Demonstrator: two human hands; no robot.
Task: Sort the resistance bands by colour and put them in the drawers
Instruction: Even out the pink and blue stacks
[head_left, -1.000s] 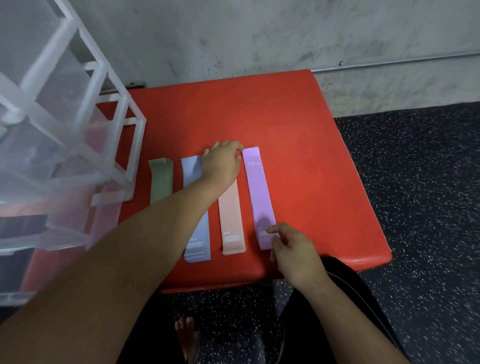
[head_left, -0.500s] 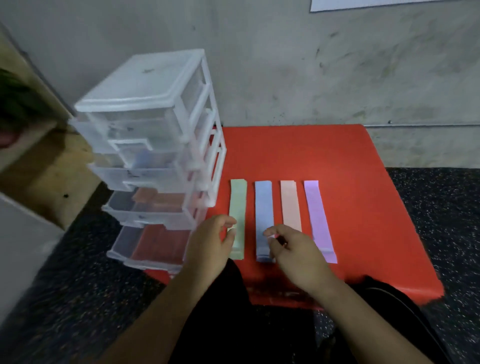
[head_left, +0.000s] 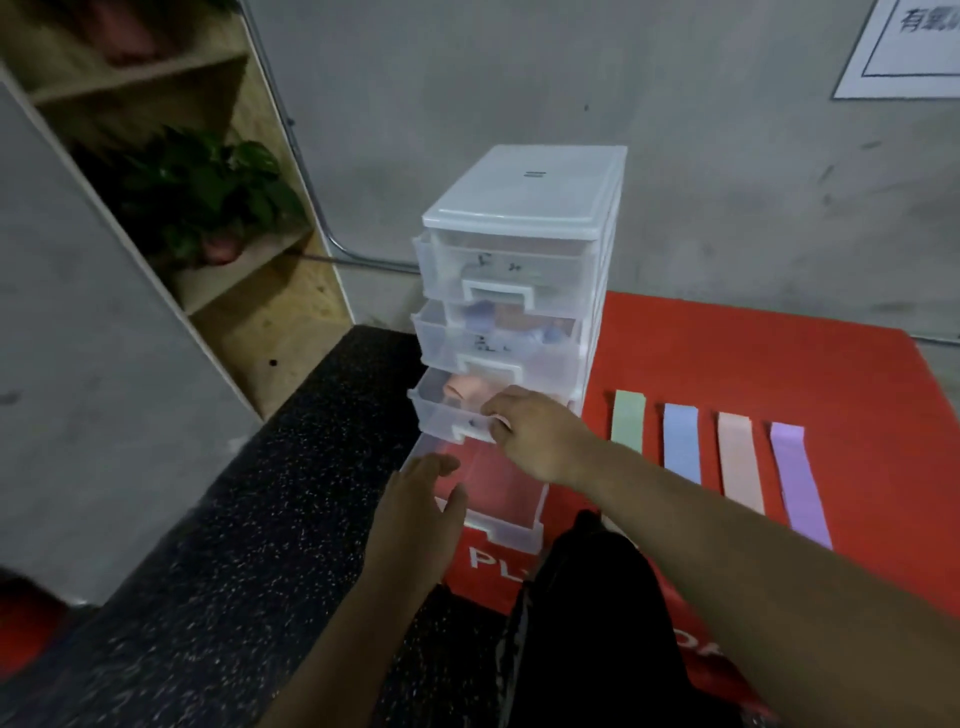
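The right forearm hides the near ends of the pale green flat elastic band and light blue flat elastic band.

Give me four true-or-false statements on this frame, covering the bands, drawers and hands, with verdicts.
1. Four bands lie side by side on the red mat. True.
2. The green band lies farthest from the drawer unit. False: it lies nearest; the purple band is farthest.
3. The right hand grips the front of the third drawer from the top. True.
4. The left hand holds a band. False: it is open and empty, by the pulled-out bottom drawer.
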